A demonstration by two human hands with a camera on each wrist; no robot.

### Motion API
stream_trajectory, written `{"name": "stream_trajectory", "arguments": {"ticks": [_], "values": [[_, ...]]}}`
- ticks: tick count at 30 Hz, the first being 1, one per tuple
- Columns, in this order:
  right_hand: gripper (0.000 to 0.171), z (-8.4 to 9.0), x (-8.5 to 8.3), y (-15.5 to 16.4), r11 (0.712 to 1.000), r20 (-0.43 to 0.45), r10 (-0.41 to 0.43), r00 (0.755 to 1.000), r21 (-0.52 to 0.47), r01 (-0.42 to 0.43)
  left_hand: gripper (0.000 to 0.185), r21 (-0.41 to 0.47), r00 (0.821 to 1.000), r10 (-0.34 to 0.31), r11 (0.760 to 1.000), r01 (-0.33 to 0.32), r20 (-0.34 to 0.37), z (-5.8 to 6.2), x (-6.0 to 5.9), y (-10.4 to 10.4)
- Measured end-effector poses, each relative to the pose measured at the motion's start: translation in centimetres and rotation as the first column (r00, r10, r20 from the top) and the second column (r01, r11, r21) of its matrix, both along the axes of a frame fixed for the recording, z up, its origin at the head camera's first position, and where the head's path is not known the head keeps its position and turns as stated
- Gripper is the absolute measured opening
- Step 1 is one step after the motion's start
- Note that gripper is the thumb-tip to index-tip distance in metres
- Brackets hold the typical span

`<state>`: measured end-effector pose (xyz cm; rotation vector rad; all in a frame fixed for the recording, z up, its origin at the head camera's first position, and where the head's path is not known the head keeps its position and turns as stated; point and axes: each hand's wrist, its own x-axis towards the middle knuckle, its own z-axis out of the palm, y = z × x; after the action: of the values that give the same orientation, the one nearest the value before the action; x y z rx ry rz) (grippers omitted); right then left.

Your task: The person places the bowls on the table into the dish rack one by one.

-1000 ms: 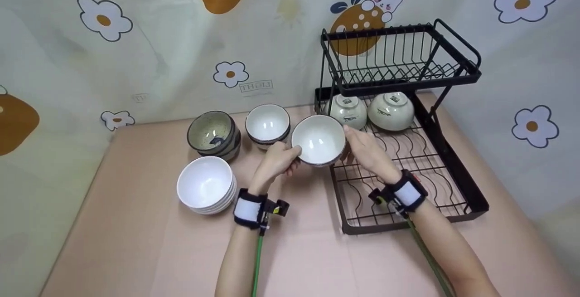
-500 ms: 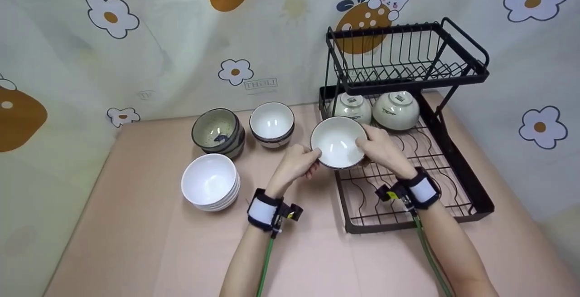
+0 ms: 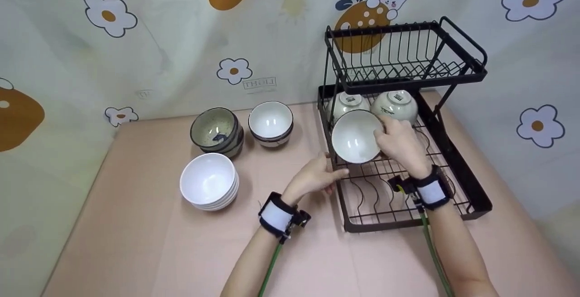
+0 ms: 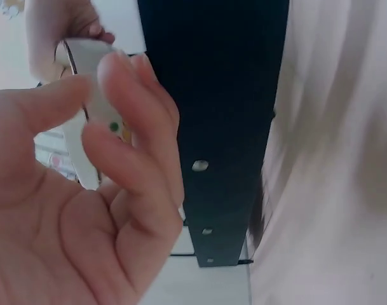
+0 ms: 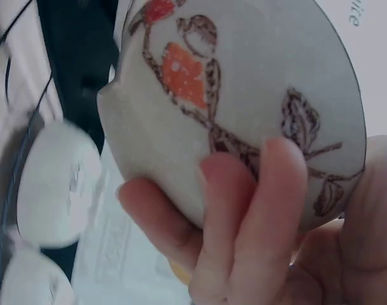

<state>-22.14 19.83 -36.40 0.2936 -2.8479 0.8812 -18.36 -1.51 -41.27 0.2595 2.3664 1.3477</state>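
Note:
My right hand (image 3: 401, 145) grips a white bowl with a dark rim (image 3: 356, 137) by its right side, thumb inside the rim. In the right wrist view, my fingers press its outer wall, where a painted bird and leaves show on the bowl (image 5: 231, 82). The bowl is tilted with its inside toward me, over the lower tier of the black dish rack (image 3: 346, 229). My left hand (image 3: 317, 174) is beside the rack's left edge, thumb and fingers apart and nothing between them. The left wrist view shows its loosely bent fingers (image 4: 142, 114) near the rack's dark side.
Two bowls lie upside down at the back of the lower tier, a left one (image 3: 351, 102) and a right one (image 3: 396, 106). The upper rack basket (image 3: 408, 79) overhangs them. To the left stand grey-green bowls (image 3: 213, 129), white dark-rimmed bowls (image 3: 271, 122) and stacked white bowls (image 3: 208, 181).
The bowl has moved right, from beside the rack to over its lower tier. My left hand has let go of it, while my right hand still holds it.

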Motion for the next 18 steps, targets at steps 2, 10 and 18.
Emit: {"name": "stream_trajectory", "arguments": {"ticks": [2,10,18], "values": [[0.042,0.0,0.0,0.3,1.000,-0.029,-0.029,0.999,0.010,0.029,0.087,-0.044,1.000,-0.013,0.999,0.013,0.001,-0.3,0.2,0.5],[0.043,0.2,-0.1,1.1,0.990,-0.033,-0.109,0.993,0.086,0.112,0.079,-0.156,0.995,-0.093,0.984,0.085,-0.047,-0.8,0.6,1.6],[0.038,0.4,-2.5,-0.8,0.917,-0.051,-0.067,0.996,0.391,0.082,0.079,-0.118,0.997,-0.074,0.990,0.070,-0.028,-0.8,0.3,1.3]]}}
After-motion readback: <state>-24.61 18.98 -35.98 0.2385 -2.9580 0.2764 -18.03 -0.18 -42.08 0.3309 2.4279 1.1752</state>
